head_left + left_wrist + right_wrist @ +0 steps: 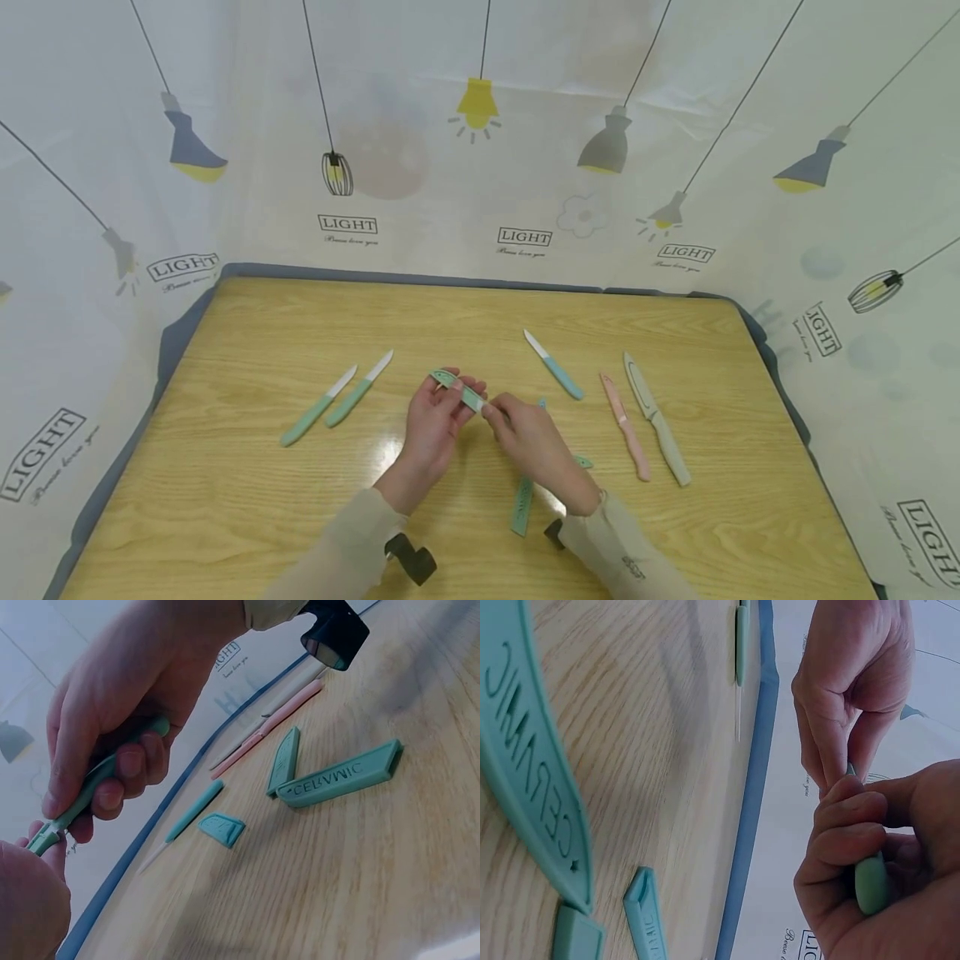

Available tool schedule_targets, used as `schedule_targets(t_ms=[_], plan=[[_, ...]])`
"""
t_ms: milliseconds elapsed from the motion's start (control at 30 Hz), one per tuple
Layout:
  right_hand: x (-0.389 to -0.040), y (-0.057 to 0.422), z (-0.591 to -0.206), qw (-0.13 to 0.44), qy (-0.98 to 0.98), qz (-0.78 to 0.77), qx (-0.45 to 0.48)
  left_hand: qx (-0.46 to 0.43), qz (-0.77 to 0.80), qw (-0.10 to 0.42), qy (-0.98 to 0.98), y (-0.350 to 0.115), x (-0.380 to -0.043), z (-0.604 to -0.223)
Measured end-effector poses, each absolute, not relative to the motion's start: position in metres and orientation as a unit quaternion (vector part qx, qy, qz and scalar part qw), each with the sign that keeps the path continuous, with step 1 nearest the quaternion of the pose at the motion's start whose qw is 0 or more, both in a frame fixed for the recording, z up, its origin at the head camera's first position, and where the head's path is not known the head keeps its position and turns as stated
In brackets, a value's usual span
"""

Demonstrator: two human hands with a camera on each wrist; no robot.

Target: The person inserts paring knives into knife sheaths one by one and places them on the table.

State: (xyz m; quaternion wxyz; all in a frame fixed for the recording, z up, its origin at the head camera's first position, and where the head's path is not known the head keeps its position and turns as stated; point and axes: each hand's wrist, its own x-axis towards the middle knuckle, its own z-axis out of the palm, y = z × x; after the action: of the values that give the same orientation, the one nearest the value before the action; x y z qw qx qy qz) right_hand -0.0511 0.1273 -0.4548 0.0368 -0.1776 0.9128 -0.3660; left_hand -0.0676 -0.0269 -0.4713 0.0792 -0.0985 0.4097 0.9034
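In the head view, the right arm [576, 490] covers part of the loose sheaths, but the left wrist view shows a long green sheath [345, 777] marked CERAMIC, touching a shorter green sheath [283, 763], and a small blue sheath [221, 829] near the blue knife [196, 810]. Only the right wrist view shows well the round end of the green handle [871, 886]. The tabletop [247, 350] has yellowish wood grain; around it stands a pale covering [435, 208] printed with lamps. Two green knives [318, 417] lie at left, a pink knife [626, 427] and a cream knife [658, 425] at right. The left hand [433, 421] pinches the held sheath [467, 397], the fingers of the right hand [528, 437] curl around the handle, and the white blade [478, 406] is partly inside the sheath, between both hands
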Motion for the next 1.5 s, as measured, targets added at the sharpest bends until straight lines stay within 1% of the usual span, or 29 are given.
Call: schedule_targets(t_ms=[367,500,700,900,1067,1267,1500], plan=[[-0.052,0.127,-0.454,0.044,0.907,-0.381,-0.174,-0.110,0.902,0.073,0.411,-0.022,-0.068,-0.472],[-0.053,0.129,-0.455,0.042,0.915,-0.362,-0.173,-0.116,0.898,0.069,0.419,-0.022,-0.068,-0.472],[-0.055,0.135,-0.458,0.003,0.941,-0.287,-0.179,-0.127,0.893,0.065,0.426,-0.021,-0.067,-0.476],[-0.053,0.143,-0.459,-0.028,0.956,-0.221,-0.188,-0.100,0.887,0.076,0.444,-0.017,-0.065,-0.478],[-0.050,0.159,-0.457,-0.034,0.958,-0.233,-0.165,-0.090,0.884,0.085,0.452,-0.019,-0.065,-0.478],[-0.047,0.185,-0.457,-0.018,0.959,-0.257,-0.118,-0.115,0.879,0.070,0.457,-0.029,-0.069,-0.480],[-0.048,0.220,-0.463,-0.055,0.962,-0.249,-0.099,-0.152,0.866,0.058,0.472,-0.041,-0.073,-0.482]])
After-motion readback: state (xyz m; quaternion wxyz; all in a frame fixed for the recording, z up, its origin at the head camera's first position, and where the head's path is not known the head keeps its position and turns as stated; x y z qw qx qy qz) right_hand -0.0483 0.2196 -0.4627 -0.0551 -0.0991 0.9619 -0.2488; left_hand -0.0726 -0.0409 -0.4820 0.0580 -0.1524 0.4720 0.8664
